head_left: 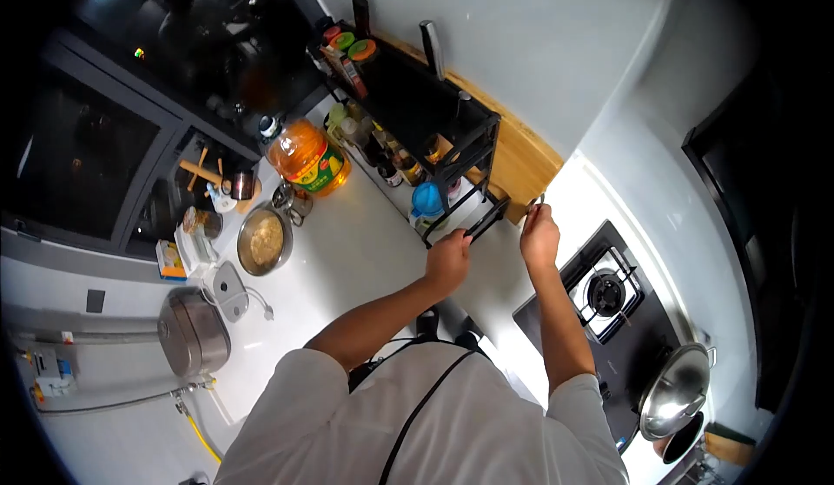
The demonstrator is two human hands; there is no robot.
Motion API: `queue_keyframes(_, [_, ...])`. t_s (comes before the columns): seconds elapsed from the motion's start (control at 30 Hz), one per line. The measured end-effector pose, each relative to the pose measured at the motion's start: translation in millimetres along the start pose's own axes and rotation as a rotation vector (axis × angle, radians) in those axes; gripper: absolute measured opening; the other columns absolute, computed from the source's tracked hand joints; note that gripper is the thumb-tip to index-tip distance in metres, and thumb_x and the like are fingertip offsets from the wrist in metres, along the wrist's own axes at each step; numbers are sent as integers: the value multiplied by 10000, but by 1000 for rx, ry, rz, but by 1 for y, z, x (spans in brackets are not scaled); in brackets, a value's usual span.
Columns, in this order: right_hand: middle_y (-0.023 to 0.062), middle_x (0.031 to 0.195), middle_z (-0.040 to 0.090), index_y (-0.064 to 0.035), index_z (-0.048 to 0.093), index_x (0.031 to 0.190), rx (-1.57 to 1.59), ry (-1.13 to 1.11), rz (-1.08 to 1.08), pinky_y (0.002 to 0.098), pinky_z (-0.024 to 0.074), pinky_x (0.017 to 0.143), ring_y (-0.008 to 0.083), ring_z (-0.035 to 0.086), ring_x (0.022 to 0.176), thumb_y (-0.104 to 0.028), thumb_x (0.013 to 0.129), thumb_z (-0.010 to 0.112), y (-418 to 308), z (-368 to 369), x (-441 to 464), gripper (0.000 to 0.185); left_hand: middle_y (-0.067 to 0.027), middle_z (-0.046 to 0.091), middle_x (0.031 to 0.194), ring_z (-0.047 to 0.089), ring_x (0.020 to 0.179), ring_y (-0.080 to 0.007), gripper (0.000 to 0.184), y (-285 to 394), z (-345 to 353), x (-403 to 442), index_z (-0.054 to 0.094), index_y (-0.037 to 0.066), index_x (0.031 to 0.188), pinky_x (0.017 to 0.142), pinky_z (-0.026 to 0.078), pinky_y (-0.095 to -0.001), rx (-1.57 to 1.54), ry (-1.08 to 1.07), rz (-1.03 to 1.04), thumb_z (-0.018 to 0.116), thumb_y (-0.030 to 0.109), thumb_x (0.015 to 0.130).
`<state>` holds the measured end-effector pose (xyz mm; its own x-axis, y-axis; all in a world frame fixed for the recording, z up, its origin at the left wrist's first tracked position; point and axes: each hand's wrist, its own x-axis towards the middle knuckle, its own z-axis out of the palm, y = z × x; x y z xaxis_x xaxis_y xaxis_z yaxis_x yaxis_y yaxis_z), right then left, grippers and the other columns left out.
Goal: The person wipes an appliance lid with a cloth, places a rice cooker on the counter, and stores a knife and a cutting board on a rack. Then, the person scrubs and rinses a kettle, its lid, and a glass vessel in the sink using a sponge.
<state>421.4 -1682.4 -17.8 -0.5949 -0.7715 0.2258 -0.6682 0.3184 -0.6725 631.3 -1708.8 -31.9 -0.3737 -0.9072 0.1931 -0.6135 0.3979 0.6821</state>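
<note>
My left hand point(447, 264) is closed at the front lower edge of the black rack point(476, 151), around something dark that I cannot clearly make out. To its right, my right hand point(539, 235) is closed with fingers pinched together near the lower corner of the wooden board point(526, 168); what it grips is too small to name. The board leans behind the rack against the wall. Bottles, jars and a blue item point(426, 199) stand on the rack's lower level.
On the counter to the left are a large oil bottle point(311, 159), a metal bowl point(265, 240) with pale food and a rice cooker point(193, 333). A gas stove point(605, 294) and a wok with a shiny lid point(675, 391) are at the right.
</note>
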Motion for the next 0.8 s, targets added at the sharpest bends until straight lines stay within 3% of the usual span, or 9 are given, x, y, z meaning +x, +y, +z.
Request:
queue_keyframes(0.2, [311, 817, 676, 23, 540, 1000, -32, -44, -25, 585, 522, 682, 510, 663, 760, -207, 1065, 489, 2, -1, -1, 244, -253, 709, 976, 681, 889, -454, 288, 8, 4, -11, 670, -2, 1150, 770, 537, -517, -70, -85, -75, 577, 241, 1027])
queue_keyframes(0.3, [306, 826, 683, 18, 557, 1016, -28, -35, -17, 569, 525, 687, 504, 667, 770, -200, 1067, 488, 5, 5, -2, 235, -227, 691, 893, 662, 844, -454, 242, 5, 6, -9, 646, 21, 1079, 735, 512, -538, -68, -54, -23, 554, 240, 1033])
queue_keyframes(0.5, [311, 836, 688, 39, 576, 976, -25, -30, 86, 561, 538, 719, 500, 675, 792, -131, 1026, 494, -8, 16, 5, 196, -268, 673, 928, 656, 878, -462, 287, 6, -11, -1, 645, -8, 1150, 742, 515, -494, -114, -209, -24, 554, 243, 1045])
queue_keyframes(0.63, [315, 844, 687, 57, 572, 968, -37, 6, -90, 545, 545, 746, 491, 679, 821, -57, 978, 488, -24, 28, 9, 142, -275, 663, 923, 650, 880, -465, 292, 5, -14, 0, 638, -13, 1153, 743, 506, -496, -108, -231, -8, 562, 247, 1043])
queue_keyframes(0.73, [337, 885, 691, 75, 561, 1045, 9, -54, 83, 560, 552, 791, 511, 685, 854, -55, 942, 517, -24, 43, 18, 171, -274, 667, 929, 650, 885, -469, 295, 0, -15, 3, 639, -14, 1157, 754, 510, -498, -122, -228, 45, 565, 247, 1042])
queue_keyframes(0.8, [342, 880, 689, 74, 559, 1041, 22, -65, 88, 557, 553, 791, 510, 687, 855, -73, 958, 520, -28, 39, 19, 173, -273, 676, 944, 655, 891, -470, 305, -10, -8, 3, 641, -17, 1176, 766, 518, -496, -131, -191, 124, 565, 247, 1042])
